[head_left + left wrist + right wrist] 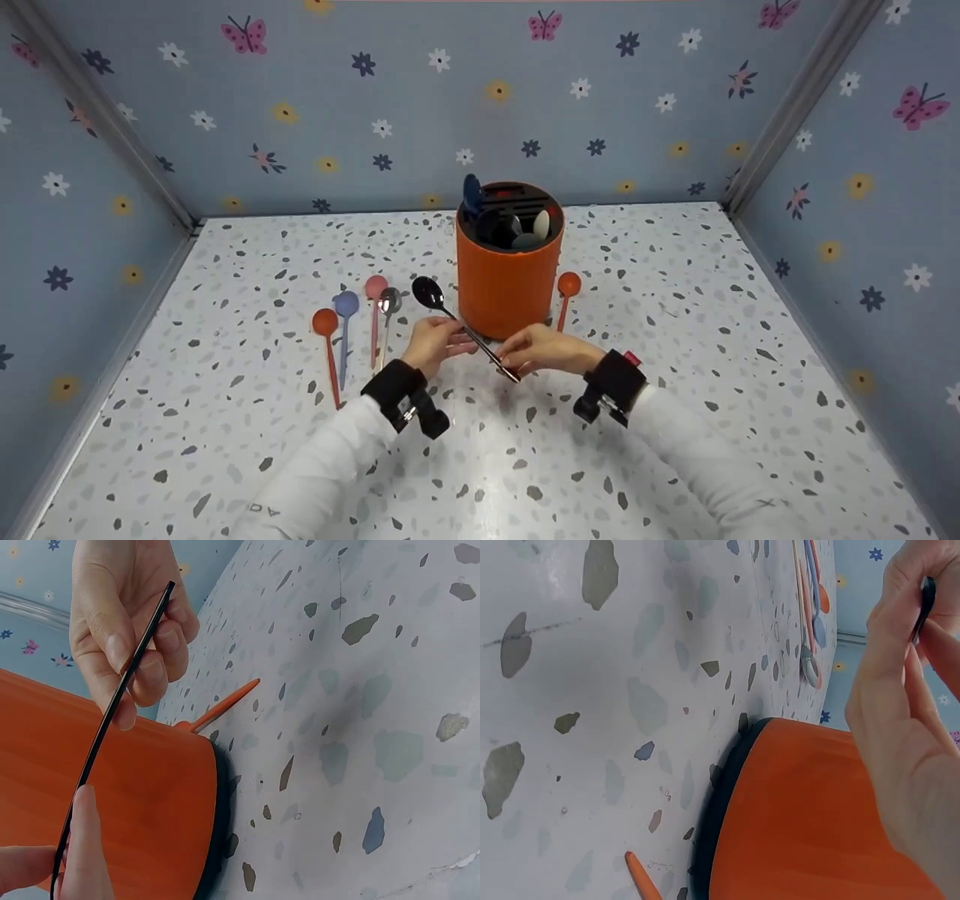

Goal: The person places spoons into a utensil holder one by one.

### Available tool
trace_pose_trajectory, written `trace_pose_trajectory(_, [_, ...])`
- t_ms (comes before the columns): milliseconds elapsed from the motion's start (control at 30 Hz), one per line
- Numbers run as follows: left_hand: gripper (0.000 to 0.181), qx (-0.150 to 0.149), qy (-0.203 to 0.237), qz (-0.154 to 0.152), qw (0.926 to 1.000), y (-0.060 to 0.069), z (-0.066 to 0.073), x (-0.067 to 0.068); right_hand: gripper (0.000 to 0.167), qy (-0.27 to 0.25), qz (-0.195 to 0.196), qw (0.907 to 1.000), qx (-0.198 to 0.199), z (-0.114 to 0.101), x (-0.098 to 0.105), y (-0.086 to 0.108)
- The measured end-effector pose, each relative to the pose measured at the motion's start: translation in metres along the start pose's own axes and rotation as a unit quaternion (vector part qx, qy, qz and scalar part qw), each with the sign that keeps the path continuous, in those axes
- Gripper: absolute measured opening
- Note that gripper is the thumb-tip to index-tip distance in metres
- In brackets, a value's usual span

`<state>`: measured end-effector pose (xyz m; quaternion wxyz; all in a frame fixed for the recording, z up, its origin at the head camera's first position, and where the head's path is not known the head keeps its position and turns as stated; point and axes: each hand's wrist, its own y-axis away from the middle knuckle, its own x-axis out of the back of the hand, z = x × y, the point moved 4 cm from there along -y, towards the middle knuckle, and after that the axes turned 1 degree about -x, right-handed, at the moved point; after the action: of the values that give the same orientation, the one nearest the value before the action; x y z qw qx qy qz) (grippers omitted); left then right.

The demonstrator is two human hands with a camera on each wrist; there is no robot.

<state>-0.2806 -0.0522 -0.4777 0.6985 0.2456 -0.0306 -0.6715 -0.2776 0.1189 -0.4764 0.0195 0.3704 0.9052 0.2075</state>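
A glossy black long-handled spoon (428, 292) slants in front of the orange holder (504, 292), its bowl toward the upper left. My left hand (435, 344) pinches the handle below the bowl between thumb and finger. Near the handle's lower end, my right hand (547, 349) grips it with thumb and fingertips. In the left wrist view the thin handle (99, 736) runs between both hands. Only a short dark piece of the spoon (926, 604) shows in the right wrist view; the rest is hidden.
Left of the hands lie an orange-red spoon (325, 322), a blue-purple spoon (346, 304), a pink spoon (376, 286) and a silver spoon (389, 301). Another orange spoon (569, 284) lies right of the holder. Several utensils, including a dark blue spoon (472, 193), stand in the holder's slotted top.
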Motion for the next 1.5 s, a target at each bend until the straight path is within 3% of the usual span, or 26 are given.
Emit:
trace_pose_trajectory(567, [0.004,-0.015,0.007,-0.013,0.9998,0.014,0.02,-0.01,0.026,0.034,0.015,0.9993,0.01,-0.022,0.004,0.017])
trace_pose_trajectory(867, [0.005,-0.023,0.027,-0.008,0.9993,0.021,0.031,-0.014,0.032,0.083,0.017,0.996,0.026,-0.034,0.007,0.024])
trace_pose_trajectory(1500, [0.008,-0.025,0.029,-0.013,0.9992,0.029,0.057,-0.024,0.028,0.093,0.023,0.9943,0.045,-0.059,0.015,0.037])
